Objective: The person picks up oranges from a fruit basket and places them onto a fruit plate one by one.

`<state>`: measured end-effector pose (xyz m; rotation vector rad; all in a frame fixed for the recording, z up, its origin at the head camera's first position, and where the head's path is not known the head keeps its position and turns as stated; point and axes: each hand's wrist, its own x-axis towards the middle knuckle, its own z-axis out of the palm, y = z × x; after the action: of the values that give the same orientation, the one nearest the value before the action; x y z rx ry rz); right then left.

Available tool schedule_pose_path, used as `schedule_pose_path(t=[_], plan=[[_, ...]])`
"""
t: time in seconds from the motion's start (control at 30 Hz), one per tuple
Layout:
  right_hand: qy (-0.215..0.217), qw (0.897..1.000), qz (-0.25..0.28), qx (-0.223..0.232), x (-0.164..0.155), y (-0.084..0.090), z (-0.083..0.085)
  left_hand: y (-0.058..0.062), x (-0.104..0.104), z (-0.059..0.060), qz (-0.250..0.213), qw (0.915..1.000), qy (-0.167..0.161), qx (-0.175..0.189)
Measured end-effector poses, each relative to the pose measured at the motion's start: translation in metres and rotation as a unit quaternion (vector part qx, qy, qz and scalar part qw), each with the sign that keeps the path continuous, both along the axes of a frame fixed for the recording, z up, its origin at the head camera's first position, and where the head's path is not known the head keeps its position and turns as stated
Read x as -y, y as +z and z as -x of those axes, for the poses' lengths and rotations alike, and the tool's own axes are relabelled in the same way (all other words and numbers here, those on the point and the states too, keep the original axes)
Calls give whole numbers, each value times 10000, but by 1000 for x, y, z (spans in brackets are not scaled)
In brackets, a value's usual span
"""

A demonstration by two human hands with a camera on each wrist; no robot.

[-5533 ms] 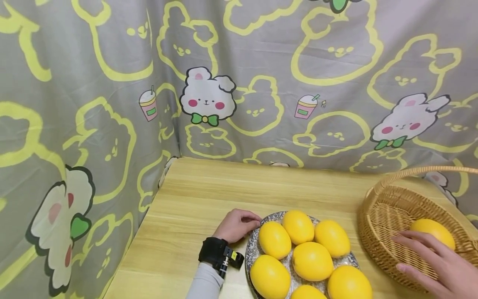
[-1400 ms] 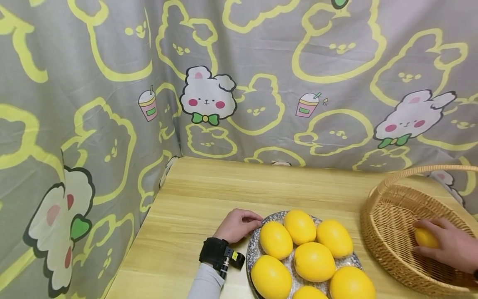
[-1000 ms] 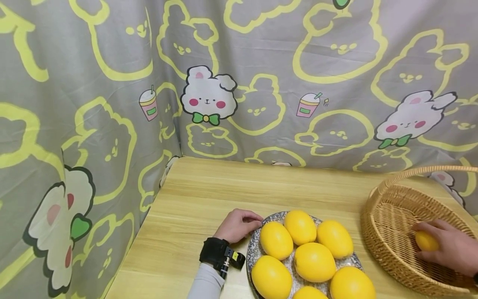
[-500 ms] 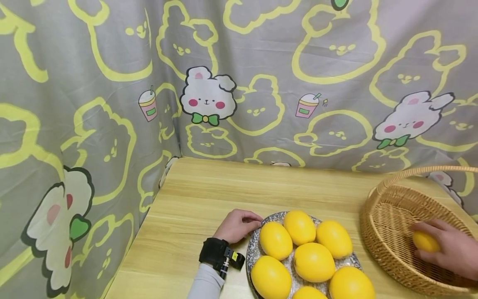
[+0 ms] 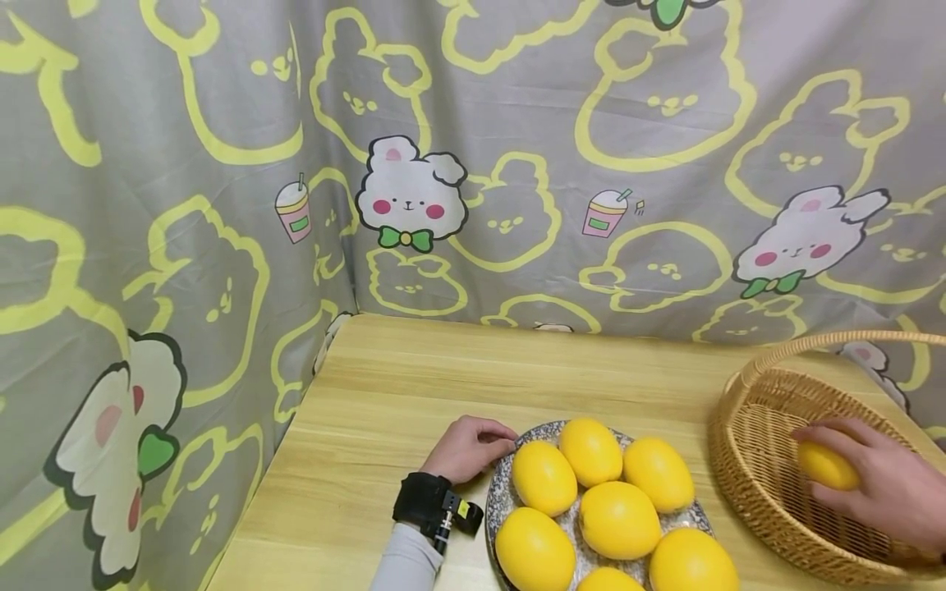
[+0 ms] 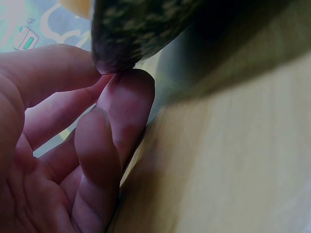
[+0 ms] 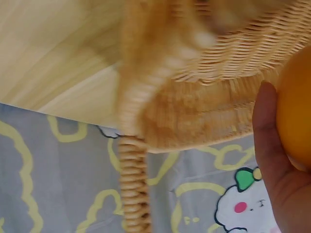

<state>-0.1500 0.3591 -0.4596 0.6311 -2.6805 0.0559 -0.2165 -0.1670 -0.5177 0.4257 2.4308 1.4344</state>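
Observation:
In the head view my left hand (image 5: pixel 464 450) is at the left edge of a speckled grey plate (image 5: pixel 501 496); in the left wrist view its thumb and fingers pinch the plate's rim (image 6: pixel 131 34). Several yellow lemons (image 5: pixel 619 519) lie on this plate. My right hand (image 5: pixel 879 484) grips another lemon (image 5: pixel 826 465) inside the wicker basket (image 5: pixel 748 507) at the right. The right wrist view has this lemon (image 7: pixel 297 109) against the fingers, with the basket's weave beyond it. Whether the lemon touches the basket floor cannot be told.
The basket's arched handle (image 5: pixel 835 336) rises over its far side. Bare wooden table (image 5: pixel 414 369) lies behind and left of the plate. A grey patterned curtain (image 5: pixel 517 98) hangs along the back and left.
The right hand, earlier spread beside the lemon in the basket, has taken hold of it. In the last half second it has shifted slightly left and up with the lemon. The left hand stays put.

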Motion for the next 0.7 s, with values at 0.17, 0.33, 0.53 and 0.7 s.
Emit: schedule_pose_path(t=[0.17,0.33,0.53,0.7], plan=[[-42,9999,132,-28,16,12,-4,0,0,0,-41,10000,2,19],[-35,9999,101,-106,37,24,-12,0,1,0,-58,10000,-13,4],[-45,9997,238,-19,61,34,-22,-1,2,0,-61,10000,-10,27],[85,9995,296,-70,80,40,-29,-1,1,0,-71,10000,0,47]])
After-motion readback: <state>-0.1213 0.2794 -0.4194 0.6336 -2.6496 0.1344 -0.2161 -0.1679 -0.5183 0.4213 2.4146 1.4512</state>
